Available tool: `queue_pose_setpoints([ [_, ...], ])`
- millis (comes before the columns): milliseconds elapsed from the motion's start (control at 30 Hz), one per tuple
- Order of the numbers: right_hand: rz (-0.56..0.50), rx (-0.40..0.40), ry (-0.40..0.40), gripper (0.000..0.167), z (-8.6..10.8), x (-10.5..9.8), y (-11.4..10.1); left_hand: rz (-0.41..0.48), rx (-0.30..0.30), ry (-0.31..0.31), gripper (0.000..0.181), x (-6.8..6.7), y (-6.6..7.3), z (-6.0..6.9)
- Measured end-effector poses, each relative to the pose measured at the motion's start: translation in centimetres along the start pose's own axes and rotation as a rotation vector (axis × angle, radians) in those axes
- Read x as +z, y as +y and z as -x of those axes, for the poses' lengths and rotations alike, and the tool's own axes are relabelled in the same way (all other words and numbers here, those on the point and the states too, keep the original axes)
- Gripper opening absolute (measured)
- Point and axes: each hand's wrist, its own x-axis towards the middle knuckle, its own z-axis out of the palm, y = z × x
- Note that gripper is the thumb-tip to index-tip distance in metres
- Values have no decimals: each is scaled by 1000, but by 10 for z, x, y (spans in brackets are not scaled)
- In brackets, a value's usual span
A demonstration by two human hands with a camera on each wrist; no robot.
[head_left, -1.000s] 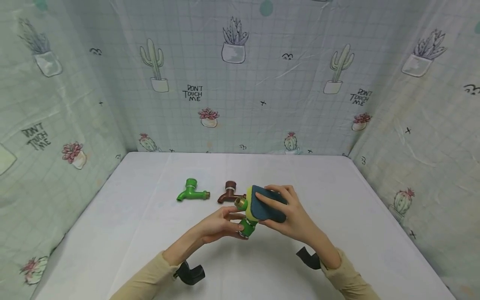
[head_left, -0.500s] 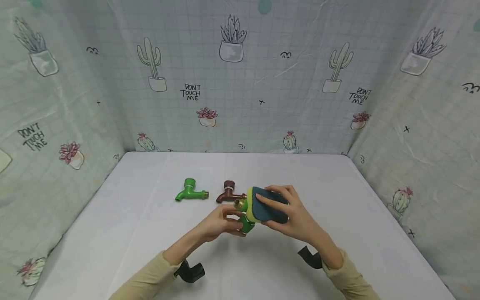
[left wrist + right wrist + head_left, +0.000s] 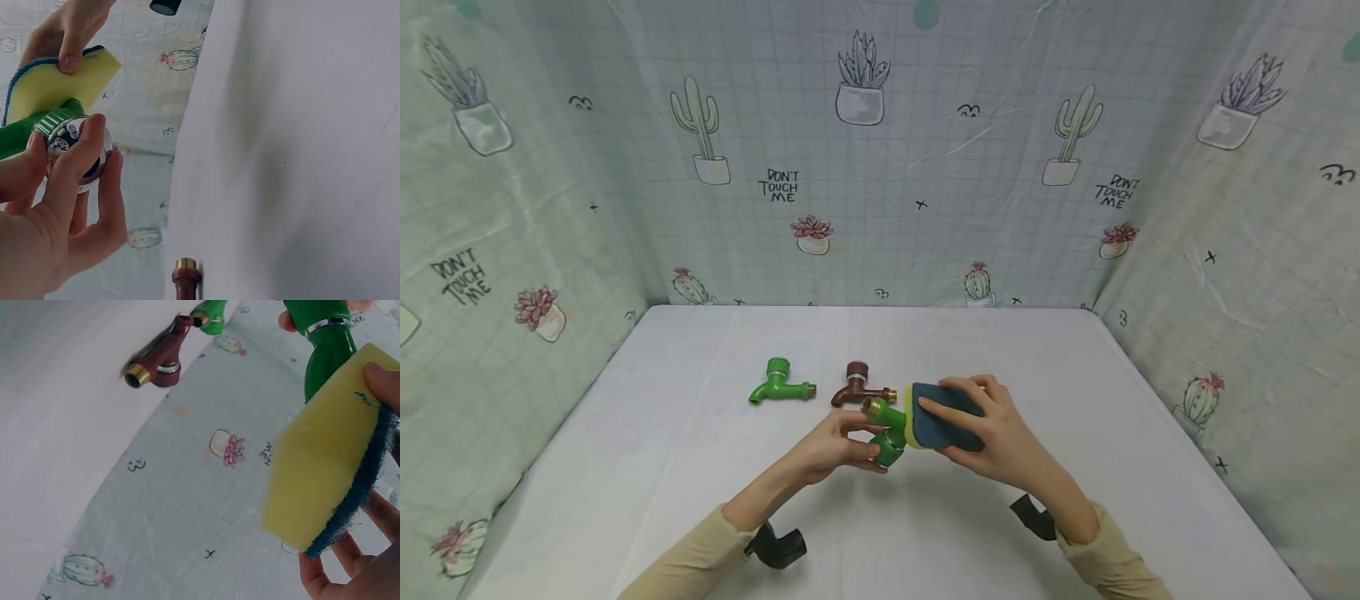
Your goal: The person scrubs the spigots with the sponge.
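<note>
- Left hand [image 3: 835, 446] grips a green faucet [image 3: 895, 421] by its knob [image 3: 887, 451].
- Right hand [image 3: 1000, 429] holds a yellow-and-blue sponge [image 3: 936, 432] against it.
- Brown faucet [image 3: 854, 390] lies beyond.

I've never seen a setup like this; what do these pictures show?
No machine here: a person works bare-handed. One picture comes from a camera on the head, looking forward and down; the other two come from cameras on each wrist. The left hand holds a green tap by its knob; the right hand grips a yellow-and-blue sponge, yellow side facing the tap. On the white table lie a second green tap and a brown tap.
</note>
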Motion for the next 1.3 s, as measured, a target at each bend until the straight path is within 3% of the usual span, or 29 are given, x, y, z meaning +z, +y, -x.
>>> queue_pose_setpoints([
  [367, 161, -34, -74, 71, 3, -12, -3, -53, 0, 12, 37, -1, 1, 1],
  [700, 239, -72, -32, 74, 8, -17, 2, -21, -27, 2, 41, 0, 4, 2],
  [867, 221, -67, 8, 74, 9, -17, 6, 45, -50, -27, 48, -1, 6, 4],
  [1067, 152, -13, 28, 71, 12, -12, 6, 181, -81, -93, 68, -2, 7, 6],
  [1200, 97, -7, 47, 66, 13, -4, 5, 242, -77, -148, 70, -1, 8, 5],
  [1300, 78, -12, 57, 64, 11, 3, -1, 240, -60, -150, 68, 1, 10, 4],
])
